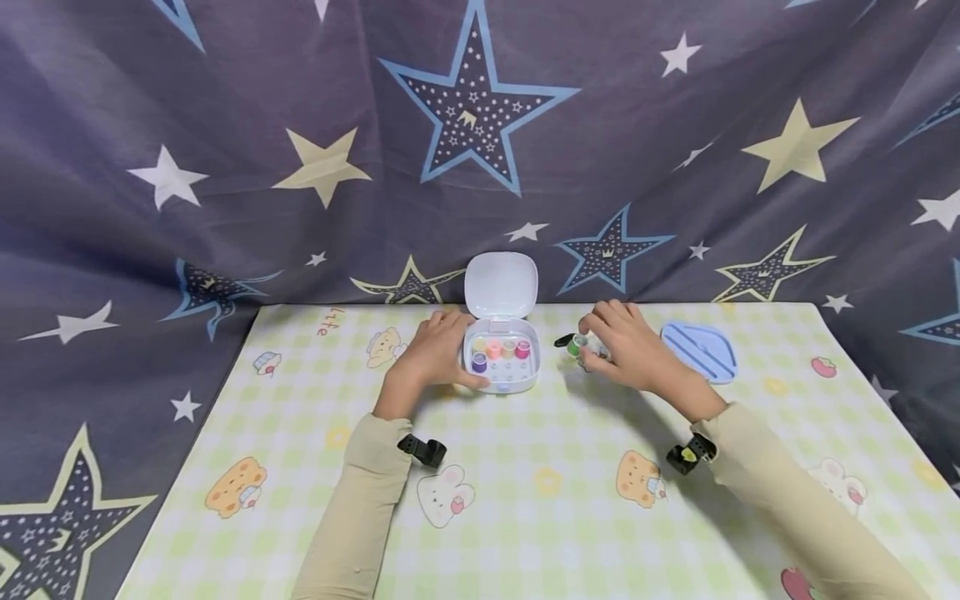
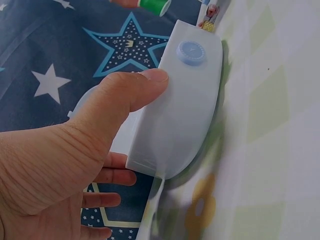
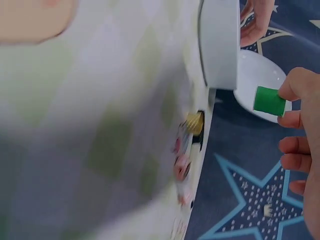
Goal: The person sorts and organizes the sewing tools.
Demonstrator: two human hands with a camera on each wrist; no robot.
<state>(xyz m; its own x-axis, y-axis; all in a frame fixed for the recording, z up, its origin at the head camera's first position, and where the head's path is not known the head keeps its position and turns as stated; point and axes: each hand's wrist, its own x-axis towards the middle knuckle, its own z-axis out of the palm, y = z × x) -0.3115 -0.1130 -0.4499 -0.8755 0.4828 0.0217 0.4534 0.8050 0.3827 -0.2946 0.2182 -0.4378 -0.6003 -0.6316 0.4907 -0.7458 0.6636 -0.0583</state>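
A white sewing box (image 1: 517, 387) stands near the table's back edge, its lid (image 1: 501, 285) raised. Several thread spools sit inside, among them a purple spool (image 1: 479, 362) and a magenta spool (image 1: 522, 349). My left hand (image 1: 435, 346) holds the box at its left side, the thumb on the front wall below a round blue button (image 2: 191, 53). To the right of the box, my right hand (image 1: 626, 346) pinches a green thread spool (image 3: 269, 101) between thumb and fingertips, above the table.
Right of my right hand lies a light blue slotted tray (image 1: 699, 353). Below the green spool are small items, partly hidden, including a gold-coloured piece (image 3: 194, 123) and a black piece (image 1: 563, 341). A star-patterned curtain (image 1: 420, 225) hangs behind the checked tablecloth (image 1: 540, 533).
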